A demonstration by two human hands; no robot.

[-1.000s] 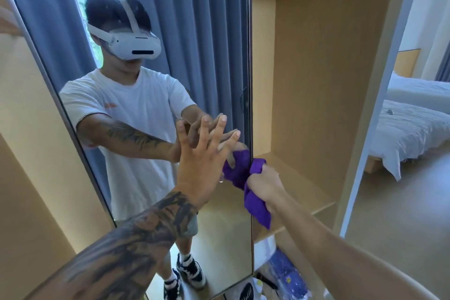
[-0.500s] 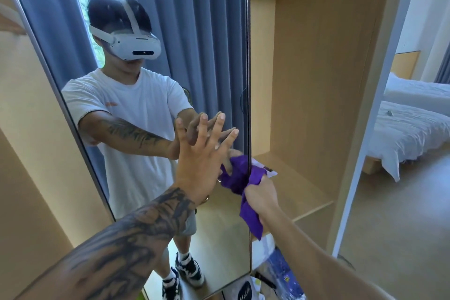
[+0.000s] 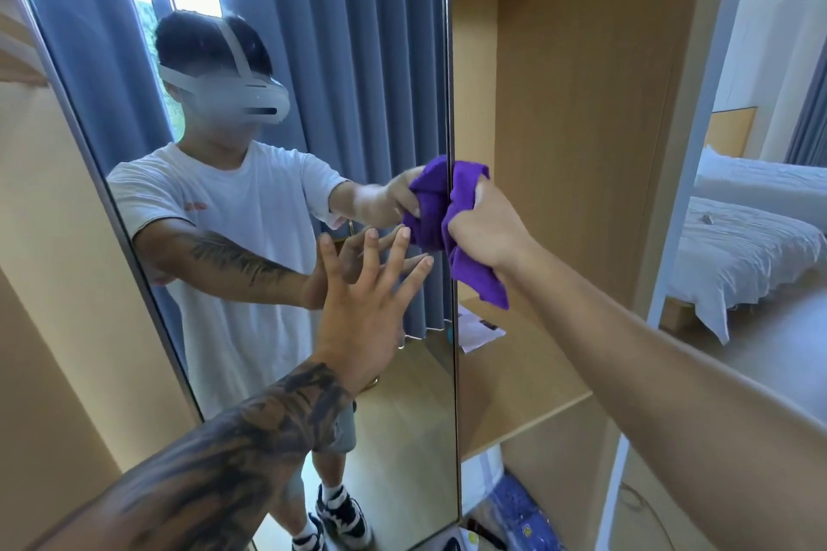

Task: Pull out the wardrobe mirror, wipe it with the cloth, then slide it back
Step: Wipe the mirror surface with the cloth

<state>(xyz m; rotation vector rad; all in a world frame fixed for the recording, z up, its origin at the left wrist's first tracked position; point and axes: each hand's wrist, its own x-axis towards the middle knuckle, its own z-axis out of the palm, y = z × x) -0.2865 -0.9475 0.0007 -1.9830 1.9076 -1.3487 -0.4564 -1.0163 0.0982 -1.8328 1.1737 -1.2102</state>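
Right hand [image 3: 485, 224] clenches cloth [image 3: 465, 233] at mirror [image 3: 277, 148] edge; left hand [image 3: 362, 304] splayed flat, bracing (likely smudging glass, or mirror sliding sideways).

The wardrobe mirror [image 3: 277, 192] is a tall, narrow pane with a thin dark frame, standing upright and pulled out from the wooden wardrobe, its right edge running vertically just left of the right hand's fingers [image 3: 481, 192]. The left hand's spread fingers [image 3: 394, 255] lie flat against its glass. The purple cloth [image 3: 465, 237] is bunched and crumpled, gripped within the right hand's curled fingers, pressed against the mirror's right edge, one loose corner hanging down below those fingers.
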